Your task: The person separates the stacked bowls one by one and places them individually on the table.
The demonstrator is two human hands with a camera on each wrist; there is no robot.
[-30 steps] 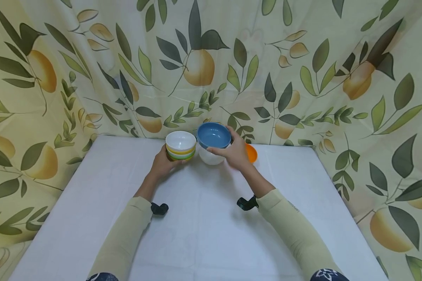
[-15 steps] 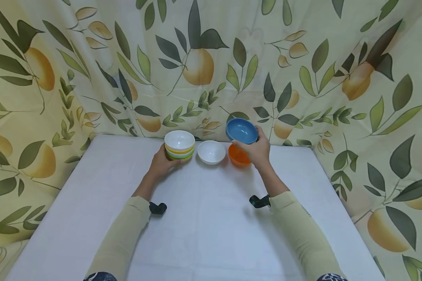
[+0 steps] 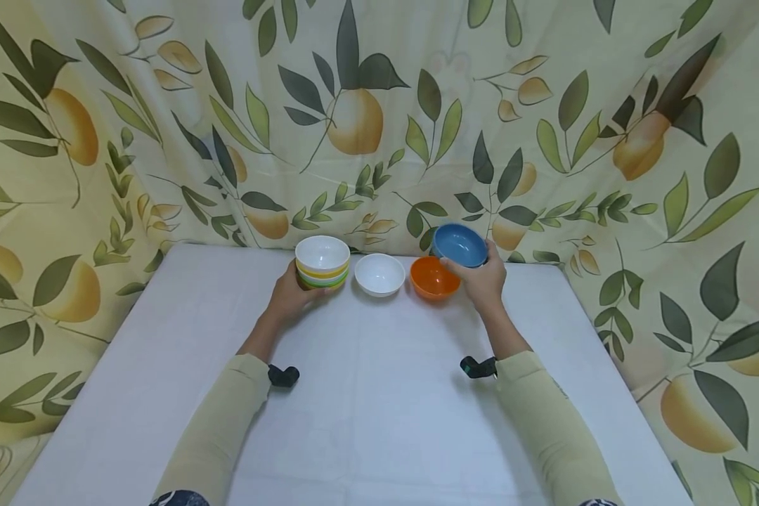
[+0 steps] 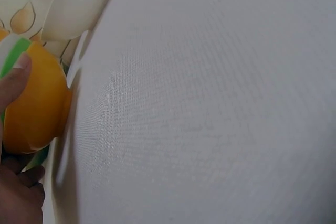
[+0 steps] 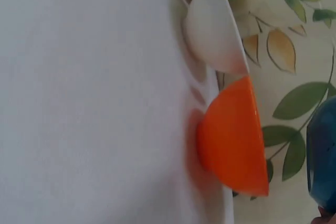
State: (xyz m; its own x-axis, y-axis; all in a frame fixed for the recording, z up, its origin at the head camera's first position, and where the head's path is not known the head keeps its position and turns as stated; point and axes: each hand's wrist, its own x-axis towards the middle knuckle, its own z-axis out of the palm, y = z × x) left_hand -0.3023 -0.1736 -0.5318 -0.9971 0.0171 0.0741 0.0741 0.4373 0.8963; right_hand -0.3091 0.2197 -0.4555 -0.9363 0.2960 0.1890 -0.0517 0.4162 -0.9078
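My left hand (image 3: 289, 294) grips a stack of nested bowls (image 3: 322, 261) at the back of the table; the top one is white inside, with yellow, white and green rims below. In the left wrist view the lowest bowl (image 4: 39, 98) is orange-yellow, with the thumb on its side. My right hand (image 3: 485, 279) holds a blue bowl (image 3: 459, 245) by its edge, raised and slightly tilted, behind and right of an orange bowl (image 3: 434, 278). A white bowl (image 3: 380, 275) stands between the stack and the orange bowl. The right wrist view shows the blue bowl (image 5: 323, 156) at its right edge.
The white-covered table (image 3: 367, 393) ends at the back against a curtain (image 3: 455, 169) printed with leaves and fruit. A dark wrist camera (image 3: 284, 376) sits at the left cuff, another (image 3: 478, 367) at the right.
My right hand has carried the blue bowl to the right, from over the white bowl to past the orange one, lowering a little at the end. My left hand and the stack have stayed put.
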